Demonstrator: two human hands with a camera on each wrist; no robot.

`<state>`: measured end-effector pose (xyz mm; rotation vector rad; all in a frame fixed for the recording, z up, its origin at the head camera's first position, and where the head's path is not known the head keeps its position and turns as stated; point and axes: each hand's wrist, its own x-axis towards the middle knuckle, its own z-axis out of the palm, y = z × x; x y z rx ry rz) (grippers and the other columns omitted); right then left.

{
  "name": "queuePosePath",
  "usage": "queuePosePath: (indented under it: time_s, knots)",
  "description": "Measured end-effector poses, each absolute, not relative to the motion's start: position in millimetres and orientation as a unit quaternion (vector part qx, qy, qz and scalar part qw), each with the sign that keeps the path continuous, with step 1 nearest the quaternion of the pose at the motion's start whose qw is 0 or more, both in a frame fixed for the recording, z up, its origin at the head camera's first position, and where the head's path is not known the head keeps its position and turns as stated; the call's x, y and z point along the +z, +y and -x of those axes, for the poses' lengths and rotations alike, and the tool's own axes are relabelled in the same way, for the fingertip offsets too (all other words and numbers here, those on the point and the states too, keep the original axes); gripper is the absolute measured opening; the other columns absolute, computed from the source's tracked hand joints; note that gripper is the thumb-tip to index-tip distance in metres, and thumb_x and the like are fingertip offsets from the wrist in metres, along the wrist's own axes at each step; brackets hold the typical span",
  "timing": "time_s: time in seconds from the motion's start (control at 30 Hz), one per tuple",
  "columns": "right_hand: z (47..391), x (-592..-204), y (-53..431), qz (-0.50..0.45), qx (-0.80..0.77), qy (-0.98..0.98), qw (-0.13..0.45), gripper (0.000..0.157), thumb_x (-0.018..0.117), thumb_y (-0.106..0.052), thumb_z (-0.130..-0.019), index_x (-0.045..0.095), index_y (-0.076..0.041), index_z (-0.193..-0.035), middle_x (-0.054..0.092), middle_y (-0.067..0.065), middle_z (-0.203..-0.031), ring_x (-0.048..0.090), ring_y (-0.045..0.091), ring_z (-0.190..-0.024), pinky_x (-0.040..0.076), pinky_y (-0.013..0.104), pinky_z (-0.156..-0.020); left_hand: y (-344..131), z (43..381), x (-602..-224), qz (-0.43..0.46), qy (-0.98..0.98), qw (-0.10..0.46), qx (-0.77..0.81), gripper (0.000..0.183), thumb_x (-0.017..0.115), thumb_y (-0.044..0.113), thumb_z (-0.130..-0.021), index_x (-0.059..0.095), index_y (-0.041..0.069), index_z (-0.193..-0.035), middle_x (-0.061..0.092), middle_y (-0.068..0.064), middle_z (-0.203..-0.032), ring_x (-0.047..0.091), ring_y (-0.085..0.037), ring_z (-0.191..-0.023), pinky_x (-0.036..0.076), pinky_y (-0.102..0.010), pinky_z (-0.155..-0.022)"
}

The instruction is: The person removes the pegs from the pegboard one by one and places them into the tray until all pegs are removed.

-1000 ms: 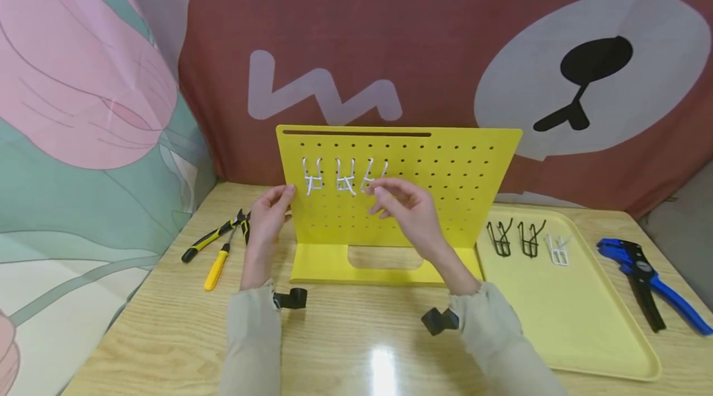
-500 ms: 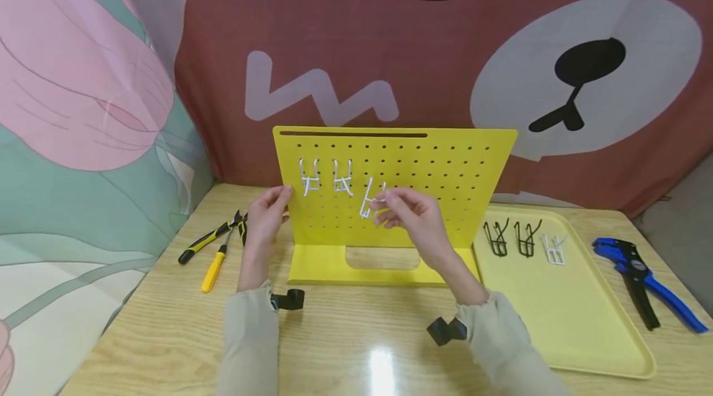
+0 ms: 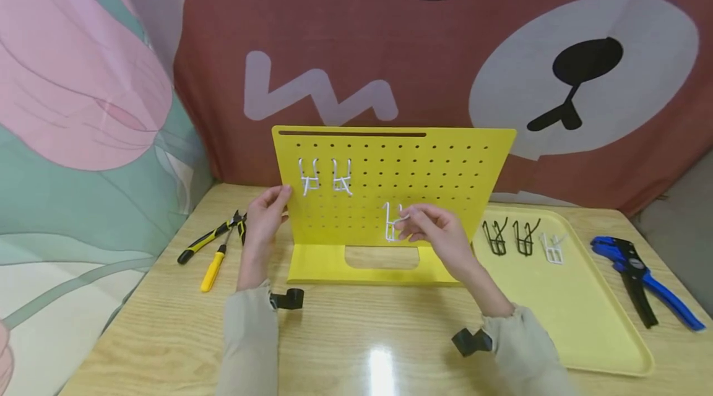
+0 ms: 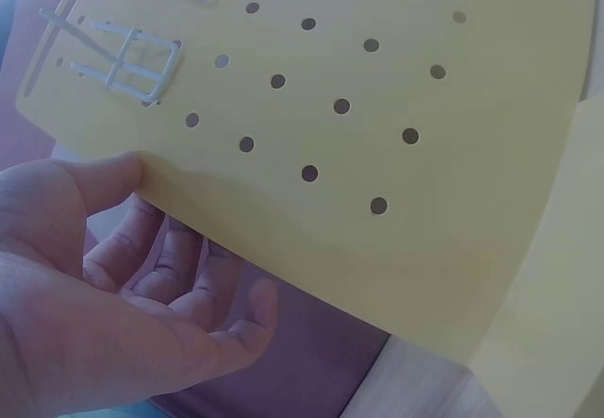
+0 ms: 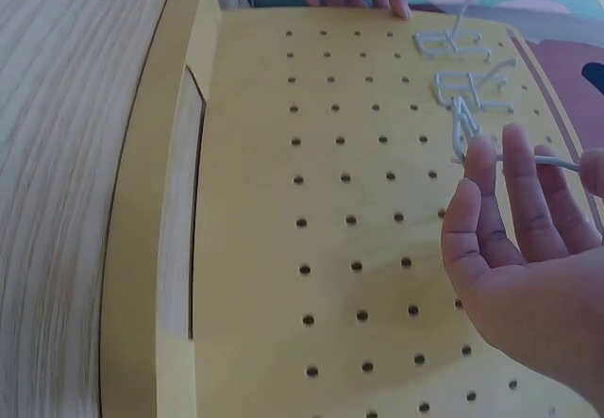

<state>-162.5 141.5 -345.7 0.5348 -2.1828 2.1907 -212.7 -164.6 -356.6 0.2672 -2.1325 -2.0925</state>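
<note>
A yellow pegboard [image 3: 429, 192] stands upright on its base. My left hand [image 3: 264, 213] grips its left edge, thumb on the front face and fingers behind, as the left wrist view shows [image 4: 142, 258]. Two white wire hooks, one at the far left [image 3: 309, 183] and one beside it [image 3: 342, 183], hang in the upper rows of holes. My right hand [image 3: 440, 235] pinches a third white wire hook [image 3: 388, 226] between thumb and fingers, in front of the board's lower middle. Part of that hook is hidden by the fingers.
A pale yellow tray [image 3: 585, 322] on the right holds two black wire hooks [image 3: 525, 240] and a white one [image 3: 554, 253]. Beyond it lies a blue-and-black hand tool [image 3: 635, 266]. Black-and-yellow pliers [image 3: 206, 244] and a yellow-handled screwdriver [image 3: 213, 270] lie on the left.
The right hand has brought the third white hook away from the upper row beside the other two, down and to the right. The left hand has kept its grip on the board's edge.
</note>
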Motion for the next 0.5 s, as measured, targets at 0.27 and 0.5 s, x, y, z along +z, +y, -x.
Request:
queuePosePath:
  time_s: [0.27,0.5]
  knots:
    - [157.4,-348.4,177.2,-0.160,0.676,-0.719,0.022,0.019,0.053,-0.021,-0.101,0.069,-0.011,-0.097,0.072,0.003,-0.086,0.068,0.017,-0.076,0.055,0.031,-0.069,-166.7,213.7,-357.1,-0.094,-0.709,0.071,-0.695,0.043,0.058,0.035,-0.096,0.059,0.002,-0.123,0.059,-0.002,-0.107,0.054,-0.015,-0.095,0.043,-0.040,-0.090]
    - [153.1,-348.4,214.7,-0.158,0.689,-0.708,0.011,0.024,0.051,-0.017,-0.101,0.066,0.002,-0.099,0.072,0.004,-0.085,0.068,0.015,-0.078,0.055,0.029,-0.069,-165.8,213.4,-356.4,-0.097,-0.712,0.071,-0.691,0.043,0.058,0.035,-0.097,0.059,0.002,-0.123,0.059,-0.003,-0.109,0.054,-0.015,-0.096,0.044,-0.039,-0.089]
